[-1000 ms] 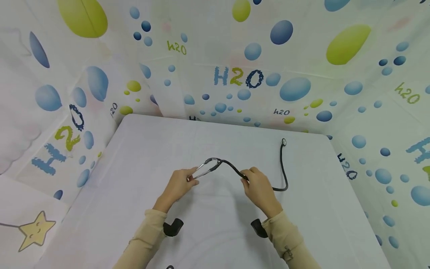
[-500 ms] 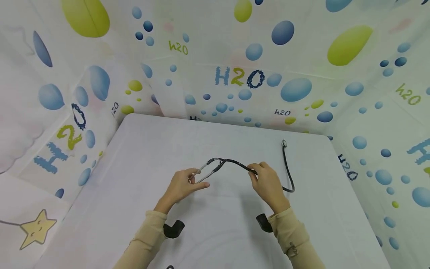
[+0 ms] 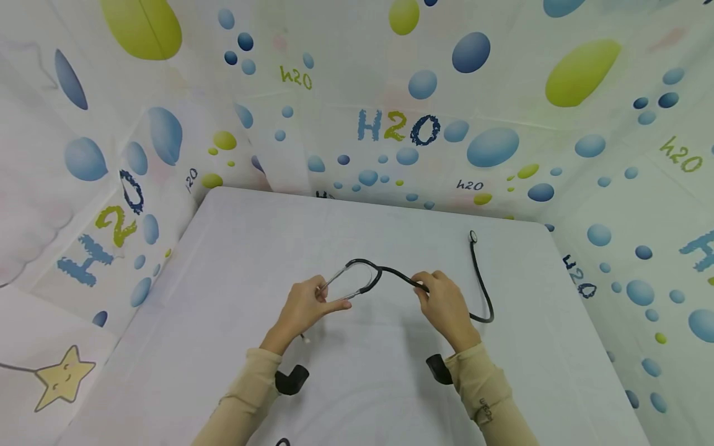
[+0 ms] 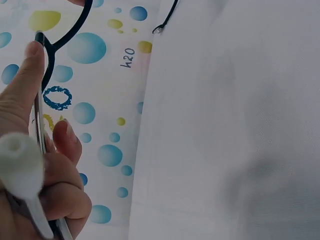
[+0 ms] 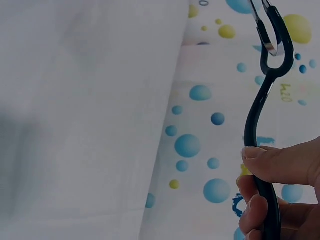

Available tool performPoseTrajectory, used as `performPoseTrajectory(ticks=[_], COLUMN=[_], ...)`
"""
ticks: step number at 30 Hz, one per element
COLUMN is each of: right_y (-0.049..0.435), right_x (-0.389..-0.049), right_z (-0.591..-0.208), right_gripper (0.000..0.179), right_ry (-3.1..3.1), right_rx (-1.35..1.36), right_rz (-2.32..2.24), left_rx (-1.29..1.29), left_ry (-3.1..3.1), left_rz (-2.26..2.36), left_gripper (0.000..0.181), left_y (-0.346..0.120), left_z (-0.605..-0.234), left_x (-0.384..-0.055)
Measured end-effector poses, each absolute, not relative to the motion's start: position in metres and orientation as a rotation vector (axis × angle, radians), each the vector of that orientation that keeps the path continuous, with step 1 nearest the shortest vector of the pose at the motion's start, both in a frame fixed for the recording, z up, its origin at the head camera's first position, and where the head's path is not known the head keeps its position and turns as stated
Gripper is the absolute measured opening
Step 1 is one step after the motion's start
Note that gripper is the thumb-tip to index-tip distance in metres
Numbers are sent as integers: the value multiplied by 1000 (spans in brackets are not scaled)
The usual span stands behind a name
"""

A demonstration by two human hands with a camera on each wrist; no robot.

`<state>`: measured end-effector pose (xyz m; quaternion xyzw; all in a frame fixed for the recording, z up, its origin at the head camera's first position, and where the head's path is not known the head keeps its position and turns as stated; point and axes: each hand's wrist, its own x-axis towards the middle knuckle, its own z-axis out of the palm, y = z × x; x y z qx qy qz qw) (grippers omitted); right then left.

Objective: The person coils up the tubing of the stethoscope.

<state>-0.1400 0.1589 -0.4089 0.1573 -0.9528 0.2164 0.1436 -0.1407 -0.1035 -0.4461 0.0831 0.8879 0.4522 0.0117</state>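
Observation:
A stethoscope is held between both hands, its black tubing (image 3: 393,271) arching from one hand to the other. My left hand (image 3: 298,310) grips the metal ear tubes (image 3: 334,277), fingers curled round them and thumb stretched out along one tube. In the left wrist view a whitish eartip (image 4: 21,165) looms close to the camera, beside the curled fingers. My right hand (image 3: 445,310) pinches the black tube between thumb and fingers, below the Y-shaped fork (image 5: 272,70). From there the tube bends away over the table to the round chest piece (image 3: 473,236) at the far right.
A white-covered table (image 3: 357,371) lies under both hands. Behind it and at the sides hangs a white curtain (image 3: 334,80) with blue and green drops. Black wrist mounts (image 3: 292,379) sit at both cuffs. A small dark loop (image 3: 282,441) shows at the bottom edge.
My right hand has shifted right along with the tube. The left thumb has spread away from the fingers, and the ear tubes have turned. An eartip now shows below the left hand.

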Motion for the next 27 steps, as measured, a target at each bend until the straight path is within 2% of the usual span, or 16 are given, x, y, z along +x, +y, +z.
performPoseTrajectory(ticks=[8,13,18,27], right_y=[163,166,169,153], right_x=[-141,-142,-141,-128], right_z=[-412,-409,-405,-390], right_gripper=[18,18,20,21], right_ry=[-2752,-2677,-2605,-2567], right_rx=[443,447,460,802], right_rz=[631,690,743,724], left_rx=[359,463,463,515], left_ry=[2827,2893,2928,3199], left_rz=[1414,1437,1441,1008], left_gripper=[35,41,48,50], left_y=[-105,-105,-104,-96], left_z=[-449,-450,-450,-452], left_x=[-141,-141,-140,-137])
